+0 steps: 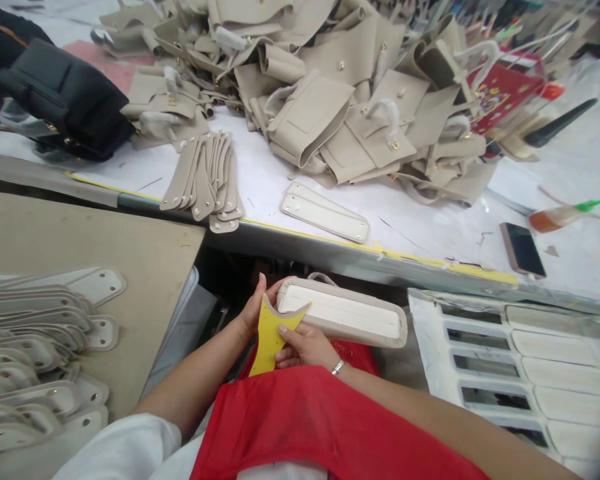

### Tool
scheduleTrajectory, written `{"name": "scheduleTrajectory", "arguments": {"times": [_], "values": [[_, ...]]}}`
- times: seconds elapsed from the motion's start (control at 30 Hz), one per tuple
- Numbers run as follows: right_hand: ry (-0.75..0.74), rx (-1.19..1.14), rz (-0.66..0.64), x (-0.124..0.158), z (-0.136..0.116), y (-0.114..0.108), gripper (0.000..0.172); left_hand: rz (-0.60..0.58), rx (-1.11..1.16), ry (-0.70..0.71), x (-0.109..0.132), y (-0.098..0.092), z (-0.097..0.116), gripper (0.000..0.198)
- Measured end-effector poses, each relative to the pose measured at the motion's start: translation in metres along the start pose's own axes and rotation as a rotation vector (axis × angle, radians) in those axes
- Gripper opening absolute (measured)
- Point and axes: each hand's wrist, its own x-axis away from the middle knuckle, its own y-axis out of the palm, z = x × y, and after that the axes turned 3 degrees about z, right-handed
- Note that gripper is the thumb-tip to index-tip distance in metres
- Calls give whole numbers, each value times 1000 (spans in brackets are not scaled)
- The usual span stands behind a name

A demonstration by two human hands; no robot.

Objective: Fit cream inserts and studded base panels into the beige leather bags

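Note:
Close to my lap, my left hand [254, 305] supports the left end of a beige handbag [403, 327], its thumb up and its fingers partly hidden behind the bag. The bag lies on its side with a white bottom panel [345, 310] facing me. My right hand [307, 345] is closed on a yellow template [270, 337] with a curved notch at its top. The template's upper edge lies against the bag's left end, and its lower part reaches my red apron [300, 413]. A looped handle shows behind the bag.
Beige bags [310, 117] are heaped on the white table [260, 180]. Strap pieces [207, 177], one white-faced panel [325, 212], a black bag [70, 100] and a phone [523, 250] lie there too. Side panels [35, 347] fill the left board; a slotted rack [480, 340] stands right.

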Motion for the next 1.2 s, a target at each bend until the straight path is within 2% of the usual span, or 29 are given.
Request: {"name": "scheduleTrajectory", "arguments": {"times": [0.1, 0.2, 0.33, 0.53, 0.73, 0.97, 1.2], "values": [[-21, 29, -48, 0, 1, -5, 38, 63, -69, 16, 3, 0, 1, 63], [-77, 49, -122, 5, 3, -13, 46, 35, -114, -17, 16, 6, 9, 55], [-140, 48, -161, 11, 9, -22, 55, 14, -24, -38, 34, 22, 17, 56], [-140, 50, -169, 5, 16, -25, 60, 97, 92, 39, 31, 40, 0, 55], [-82, 0, -166, -1, 12, -27, 54, 127, 59, 164, 19, 29, -13, 60], [-14, -15, -88, 0, 0, -16, 42, 90, 18, 177, 14, 17, -13, 65], [-34, -109, -157, -6, 1, -15, 44, 61, 20, 167, 10, 11, -14, 68]]}}
